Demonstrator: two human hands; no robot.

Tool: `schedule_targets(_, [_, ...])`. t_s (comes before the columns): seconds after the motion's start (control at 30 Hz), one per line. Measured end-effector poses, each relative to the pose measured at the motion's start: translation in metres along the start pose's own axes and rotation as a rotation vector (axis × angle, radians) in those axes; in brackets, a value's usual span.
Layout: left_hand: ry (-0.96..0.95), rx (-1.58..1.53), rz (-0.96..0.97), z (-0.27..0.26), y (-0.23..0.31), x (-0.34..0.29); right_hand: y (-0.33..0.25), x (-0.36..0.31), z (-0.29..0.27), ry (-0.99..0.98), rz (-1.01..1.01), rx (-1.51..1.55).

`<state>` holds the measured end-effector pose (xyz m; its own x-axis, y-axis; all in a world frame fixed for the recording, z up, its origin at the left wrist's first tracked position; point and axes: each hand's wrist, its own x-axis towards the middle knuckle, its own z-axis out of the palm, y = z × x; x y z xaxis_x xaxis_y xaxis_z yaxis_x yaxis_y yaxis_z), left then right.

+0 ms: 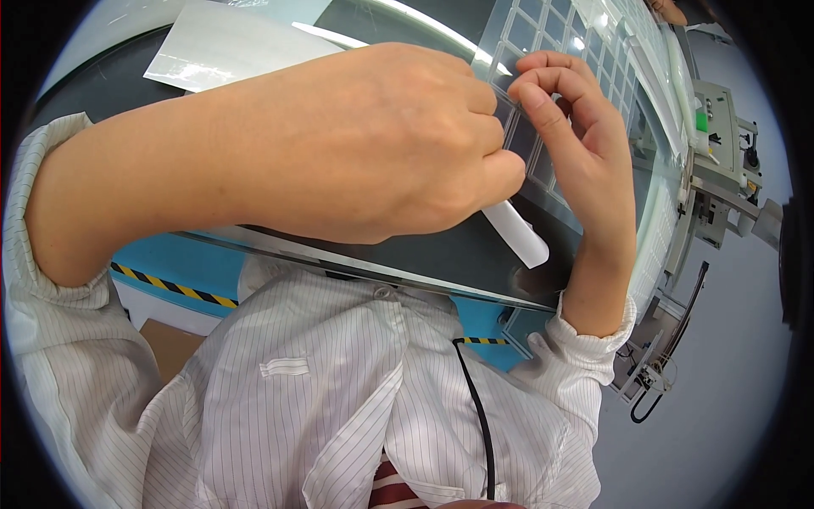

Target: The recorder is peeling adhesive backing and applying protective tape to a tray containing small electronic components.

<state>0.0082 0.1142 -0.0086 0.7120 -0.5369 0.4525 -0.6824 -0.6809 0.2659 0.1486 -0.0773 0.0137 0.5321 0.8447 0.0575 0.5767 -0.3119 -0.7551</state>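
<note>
My left hand (pixel 356 144) is curled into a loose fist, close to the camera, and holds a white flat stick-like tool (pixel 517 233) whose end pokes out below the fingers. My right hand (pixel 577 144) has its fingertips pinched together on a small grey square piece (pixel 519 136) that belongs to a sheet with a grid of grey squares (pixel 585 42). Both hands meet over the dark work surface (pixel 441 254). What lies right under the left hand is hidden.
A white sheet of paper or film (pixel 229 47) lies at the back left on the dark surface. The table has a blue edge with yellow-black hazard tape (pixel 174 288). A light grey machine frame (pixel 721 144) stands on the right above a grey floor.
</note>
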Motion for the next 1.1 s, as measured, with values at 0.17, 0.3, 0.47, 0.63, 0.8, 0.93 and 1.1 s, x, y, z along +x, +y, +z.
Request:
schedule_targets(0.17, [-0.014,0.002,0.004,-0.002,0.000,0.001,0.014,0.004,0.011,0.064,-0.295,-0.297])
schedule_targets(0.3, [0.010,-0.005,0.007,0.000,-0.001,0.000,0.013,0.008,0.018,0.114,-0.237,-0.326])
schedule_targets(0.47, [0.016,-0.024,0.016,0.002,-0.005,0.003,0.015,0.004,0.015,0.171,-0.083,-0.099])
schedule_targets(0.63, [0.090,-0.024,0.051,0.007,-0.005,0.005,0.014,0.004,0.022,0.218,-0.248,-0.402])
schedule_targets(0.8, [0.243,-0.058,0.105,0.013,-0.010,0.007,0.003,0.000,0.009,0.268,0.088,0.031])
schedule_targets(0.93, [0.100,-0.117,0.042,0.003,-0.013,0.006,0.013,-0.032,-0.039,0.419,0.137,0.104])
schedule_targets(1.1, [0.161,-0.302,-0.127,-0.004,-0.024,0.006,0.014,-0.107,-0.080,0.553,0.499,0.118])
